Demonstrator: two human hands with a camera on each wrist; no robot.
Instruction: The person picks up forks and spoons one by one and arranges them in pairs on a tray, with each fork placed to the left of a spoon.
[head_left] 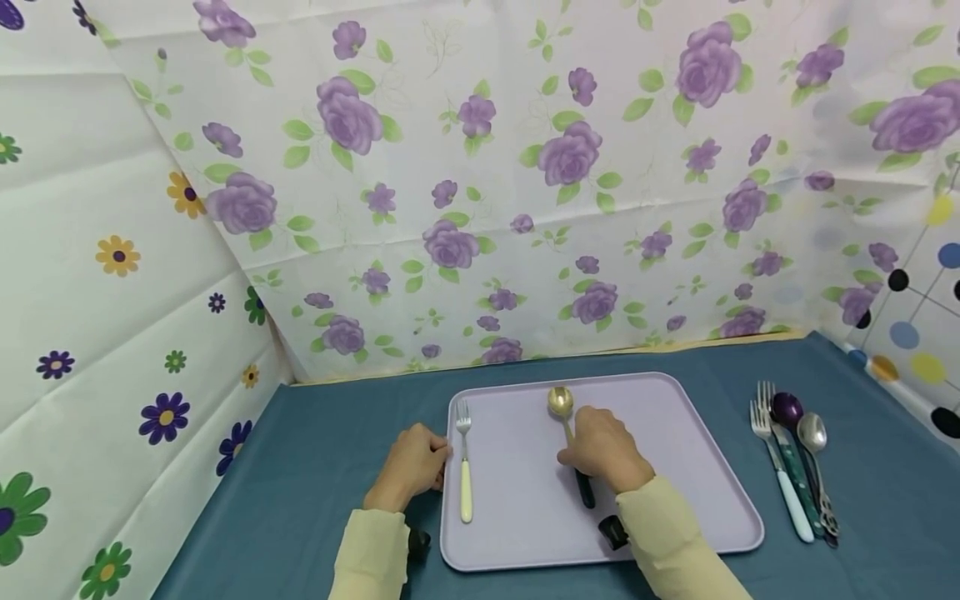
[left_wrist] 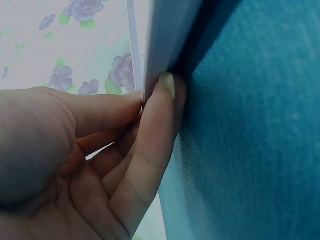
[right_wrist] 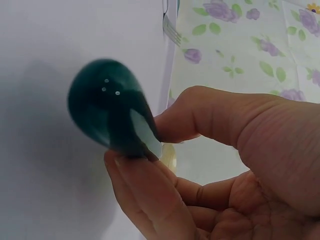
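Note:
A pale lilac tray (head_left: pixel 517 533) lies on the teal cloth. My left hand (head_left: pixel 411 462) is at its left edge, and in the left wrist view the thumb and fingers (left_wrist: pixel 150 135) pinch the tray's rim (left_wrist: pixel 170 40). Over the middle of the tray, my right hand (head_left: pixel 603 446) pinches a spoon with a gold bowl (head_left: pixel 560 402) and a dark green handle (head_left: pixel 585 490). The handle's rounded end (right_wrist: pixel 105 105) points toward the right wrist camera. A fork (head_left: pixel 465 467) with a pale yellow handle lies along the tray's left side.
Right of the tray, a fork with a white handle (head_left: pixel 791 496), a purple spoon bowl (head_left: pixel 787 411), a silver spoon (head_left: pixel 813 437) and other cutlery lie bunched on the cloth (head_left: pixel 885 500). A flower-printed sheet (head_left: pixel 480 192) rises behind, with more printed sheets at both sides.

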